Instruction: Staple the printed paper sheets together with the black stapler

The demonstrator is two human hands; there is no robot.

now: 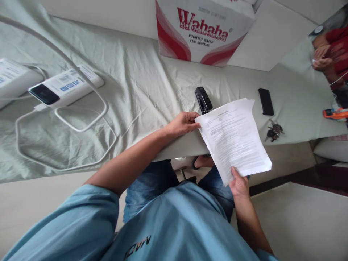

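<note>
We hold a stack of printed sheets (235,136) between both hands. Our left hand (185,124) pinches the top-left corner, fingers closed on the paper right at the tabletop (136,87) edge; our right hand (239,183) grips the bottom edge, thumb on top, below the tabletop line, over our lap. The corner sits just beside the black stapler (203,99), so the pinch seems to keep the sheets squared at that corner. The stack tilts, its upper half over the cloth-covered tabletop, its lower half hanging off the edge.

Room: open cloth left of the stapler. Right of the sheets lie a black phone (265,102) and keys (274,131), near but apart. The Wahaha carton (202,30) stands behind. Power banks (65,86) and white cable (89,119) sit far left, well apart. Another person's hands (320,58) show far right.
</note>
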